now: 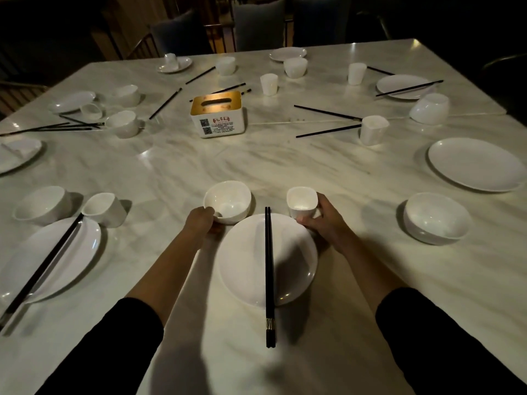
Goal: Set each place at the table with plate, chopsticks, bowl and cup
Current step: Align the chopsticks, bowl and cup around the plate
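Right in front of me lies a white plate (242, 260) with a pair of black chopsticks (269, 269) laid across its middle, pointing away from me. My left hand (201, 222) grips the near rim of a white bowl (228, 199) standing just beyond the plate's left edge. My right hand (322, 219) is wrapped around a small white cup (301, 202) standing just beyond the plate's right edge. Both bowl and cup rest upright on the marble table (285, 163).
At the left is a setting with plate (77, 252), chopsticks, bowl (42, 205) and tipped cup (104, 209). At the right sit a bare plate (474, 163) and bowl (436, 218). A tissue box (217, 115) stands mid-table; scattered cups, bowls, plates and chopsticks lie beyond it.
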